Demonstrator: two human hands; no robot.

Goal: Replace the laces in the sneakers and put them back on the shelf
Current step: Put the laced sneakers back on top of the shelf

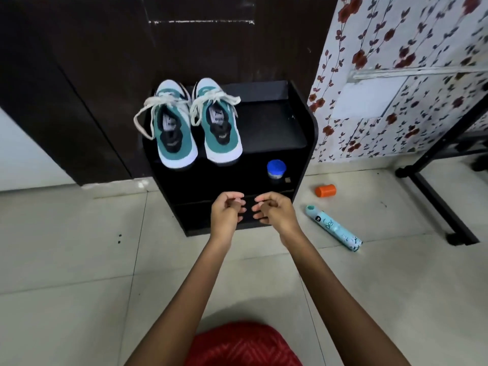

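Since both sneakers (175,133) sit laced on the shelf (269,128) while left hand (227,211) and right hand (274,211) hover, fingers (260,207) loosely curled on nothing, it's either done or unstarted tbh.

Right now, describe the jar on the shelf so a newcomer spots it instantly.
Find the black shelf unit with the sneakers on top. One tier down, at the right end, stands a small jar. Its blue lid sets it apart from the orange container and teal spray can lying on the floor.
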